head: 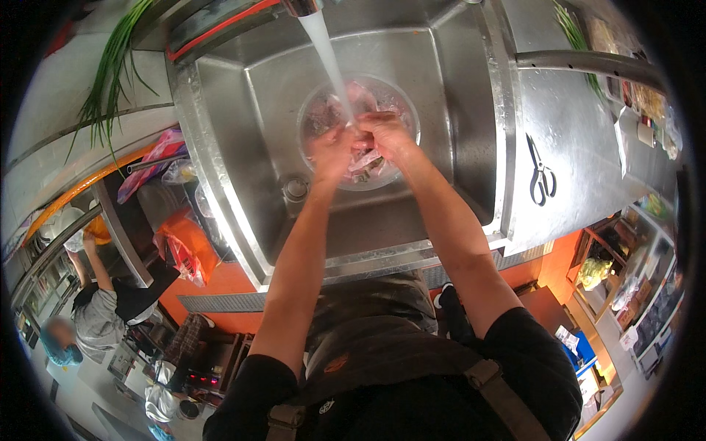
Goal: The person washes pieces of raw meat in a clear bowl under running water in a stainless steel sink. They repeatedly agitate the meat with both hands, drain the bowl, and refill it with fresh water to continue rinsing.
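A clear round bowl point(417, 124) stands in a stainless-steel sink point(270, 110), holding water and pinkish pieces of raw meat or fish point(361, 93). Water point(325, 55) pours from the faucet point(302, 6) into it, falling at my hands. Inside the bowl's outline, my left hand point(332, 149) is blurred on the left side, its fingers close to the right hand's. Curled from the right is my right hand point(389, 135), with pinkish pieces just beneath it. Blur and water hide whether either hand grips a piece.
Black-handled scissors point(542, 176) lie on the steel counter point(579, 127) at right. Green scallions point(113, 77) hang over the left side; more greens point(576, 44) lie far right. An orange plastic bag point(190, 245) sits beside the sink. At left, a co-worker point(99, 320) reaches toward another counter.
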Available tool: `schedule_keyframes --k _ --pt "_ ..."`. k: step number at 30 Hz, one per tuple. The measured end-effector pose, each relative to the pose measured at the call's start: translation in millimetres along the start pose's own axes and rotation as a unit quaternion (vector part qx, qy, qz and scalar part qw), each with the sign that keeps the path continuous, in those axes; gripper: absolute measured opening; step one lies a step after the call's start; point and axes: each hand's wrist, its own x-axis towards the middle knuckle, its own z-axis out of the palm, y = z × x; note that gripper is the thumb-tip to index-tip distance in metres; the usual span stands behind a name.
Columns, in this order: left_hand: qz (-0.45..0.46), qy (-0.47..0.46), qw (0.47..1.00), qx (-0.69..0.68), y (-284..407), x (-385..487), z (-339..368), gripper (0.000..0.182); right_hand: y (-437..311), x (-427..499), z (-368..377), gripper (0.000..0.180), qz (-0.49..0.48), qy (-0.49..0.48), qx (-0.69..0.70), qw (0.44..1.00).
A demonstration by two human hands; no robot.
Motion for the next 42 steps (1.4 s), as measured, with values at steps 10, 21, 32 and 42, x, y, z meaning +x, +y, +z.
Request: schedule_keyframes --k 10,21,32,42 --pt "0.061 -0.012 0.997 0.045 -11 8 8 0.026 10 17 -15 0.029 -0.029 -0.013 -0.005 0.999" --pt "-0.023 -0.034 0.989 -0.14 2 4 -2 0.023 6 3 -10 0.03 -0.024 -0.052 0.01 0.998" --pt "-0.018 -0.068 0.989 -0.134 -1 3 -4 0.022 4 5 -15 0.029 -0.08 -0.063 -0.089 0.991" --pt "-0.003 -0.096 0.984 0.152 10 4 0 0.021 -3 -5 -8 0.033 -0.085 -0.04 -0.249 0.964"
